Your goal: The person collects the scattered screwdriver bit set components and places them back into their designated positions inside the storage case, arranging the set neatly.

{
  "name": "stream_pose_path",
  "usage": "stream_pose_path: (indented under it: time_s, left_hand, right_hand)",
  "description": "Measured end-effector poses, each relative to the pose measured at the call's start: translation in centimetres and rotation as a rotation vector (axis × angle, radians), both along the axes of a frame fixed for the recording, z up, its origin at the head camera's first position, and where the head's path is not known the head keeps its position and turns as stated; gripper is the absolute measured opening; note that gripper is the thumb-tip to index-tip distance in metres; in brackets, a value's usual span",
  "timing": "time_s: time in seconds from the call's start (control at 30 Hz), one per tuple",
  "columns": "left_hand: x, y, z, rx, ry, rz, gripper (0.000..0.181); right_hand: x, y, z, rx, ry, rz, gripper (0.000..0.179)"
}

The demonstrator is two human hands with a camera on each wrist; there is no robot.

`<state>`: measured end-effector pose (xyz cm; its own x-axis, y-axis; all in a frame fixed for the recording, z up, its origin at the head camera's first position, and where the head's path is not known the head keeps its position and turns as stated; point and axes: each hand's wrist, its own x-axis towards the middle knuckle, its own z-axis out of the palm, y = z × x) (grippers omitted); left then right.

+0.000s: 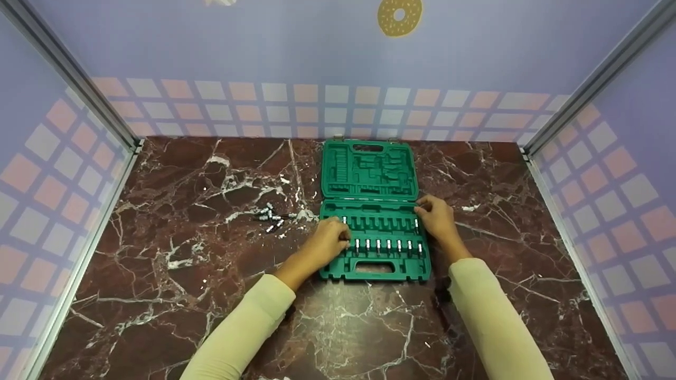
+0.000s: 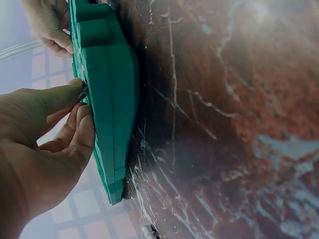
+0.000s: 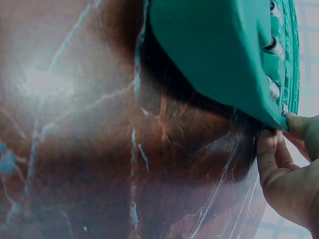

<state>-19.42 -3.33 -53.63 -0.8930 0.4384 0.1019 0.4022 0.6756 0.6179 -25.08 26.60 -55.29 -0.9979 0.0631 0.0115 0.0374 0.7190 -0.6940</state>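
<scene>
A green socket-set case lies opened flat, its moulded lid folded back toward the wall. At the case's left side my left hand pinches a small metal socket between thumb and fingertips, just at the tray; the hand covers most of it in the head view. My right hand grips the case's right edge near the hinge, thumb on top and fingers against the side. Several silver sockets stand in a row in the lower slots. One more socket sits in the upper row at the right.
A small pile of loose metal sockets lies on the marbled dark red table, left of the case. Tiled-pattern walls enclose the table at the back and both sides.
</scene>
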Motion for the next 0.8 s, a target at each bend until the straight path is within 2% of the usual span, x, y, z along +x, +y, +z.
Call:
stream_pose_path:
  time_s: [0.17, 0.37, 0.53, 0.8]
  left_hand:
    - [-0.1, 0.2, 0.0, 0.008, -0.01, 0.059, 0.012]
    - [-0.3, 0.4, 0.3, 0.022, -0.032, 0.088, 0.015]
    - [-0.8, 0.5, 0.6, 0.015, -0.08, 0.114, 0.015]
    - [-1.3, 1.4, 1.5, -0.042, -0.171, 0.2, 0.019]
  right_hand:
    - [0.0, -0.1, 0.1, -0.007, -0.014, -0.005, 0.019]
    - [0.1, -0.2, 0.0, 0.021, -0.031, 0.004, 0.021]
    - [0.0, -0.3, 0.0, 0.016, -0.02, 0.003, 0.02]
    - [0.1, -0.1, 0.2, 0.003, -0.029, 0.008, 0.02]
